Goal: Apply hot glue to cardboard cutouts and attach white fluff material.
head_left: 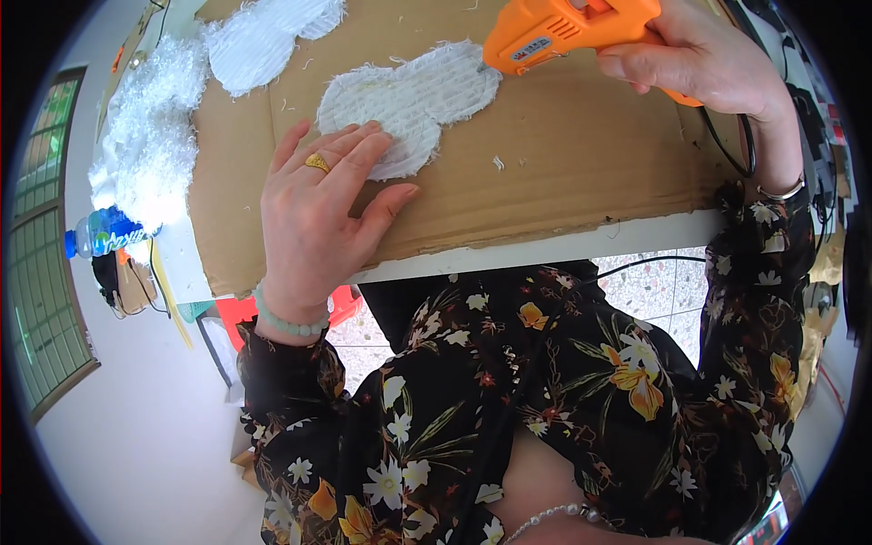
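An orange glue gun [554,34] is gripped in my right hand [704,64], its front end over the right tip of a white fabric piece [409,95]. That piece has frayed edges and a rounded, notched outline, and it lies flat on a sheet of brown cardboard [563,173]. My left hand [322,200] rests with its fingers spread on the near left part of the fabric. Whether the nozzle touches the fabric is hidden behind the gun's body.
A second white fabric piece [263,45] lies at the far left of the cardboard. Beside it is a heap of shiny white fringe [150,127]. A plastic bottle [104,232] is at the left edge. A black cord [740,154] hangs from the glue gun.
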`<state>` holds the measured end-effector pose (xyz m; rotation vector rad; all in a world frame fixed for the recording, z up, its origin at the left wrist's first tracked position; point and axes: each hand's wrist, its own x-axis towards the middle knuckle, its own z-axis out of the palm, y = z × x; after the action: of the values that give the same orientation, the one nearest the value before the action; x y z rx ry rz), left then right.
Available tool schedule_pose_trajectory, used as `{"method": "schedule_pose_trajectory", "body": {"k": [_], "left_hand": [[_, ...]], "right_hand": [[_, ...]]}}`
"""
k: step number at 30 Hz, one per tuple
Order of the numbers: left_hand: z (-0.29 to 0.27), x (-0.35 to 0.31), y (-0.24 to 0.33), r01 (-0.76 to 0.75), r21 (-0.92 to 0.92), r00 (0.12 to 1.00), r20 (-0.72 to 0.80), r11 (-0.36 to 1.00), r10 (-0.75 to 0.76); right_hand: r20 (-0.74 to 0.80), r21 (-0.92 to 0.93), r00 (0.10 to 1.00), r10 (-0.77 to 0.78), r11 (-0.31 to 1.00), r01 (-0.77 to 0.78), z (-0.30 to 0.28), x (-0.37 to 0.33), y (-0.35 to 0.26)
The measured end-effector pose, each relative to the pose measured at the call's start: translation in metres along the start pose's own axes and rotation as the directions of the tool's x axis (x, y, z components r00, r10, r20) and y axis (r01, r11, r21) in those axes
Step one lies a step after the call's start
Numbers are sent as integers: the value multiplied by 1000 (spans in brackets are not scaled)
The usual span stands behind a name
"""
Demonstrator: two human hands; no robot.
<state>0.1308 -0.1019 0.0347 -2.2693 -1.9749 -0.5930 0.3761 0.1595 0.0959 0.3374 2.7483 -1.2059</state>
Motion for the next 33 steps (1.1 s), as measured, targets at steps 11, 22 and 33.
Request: {"method": "schedule_pose_trajectory", "body": {"k": [11,22,33], "left_hand": [[3,7,1,-25,-6,1000,-6,1000,25],[1,0,-1,-6,-2,1000,1,1000,6],[-1,-4,-2,4,19,1000,3,1000,-4]], "right_hand": [[25,44,1000,16,999,-17,0,5,15],[36,-2,995,-90,996,91,-1,-1,-4],[-31,114,755,-655,748,654,21,43,38]]}}
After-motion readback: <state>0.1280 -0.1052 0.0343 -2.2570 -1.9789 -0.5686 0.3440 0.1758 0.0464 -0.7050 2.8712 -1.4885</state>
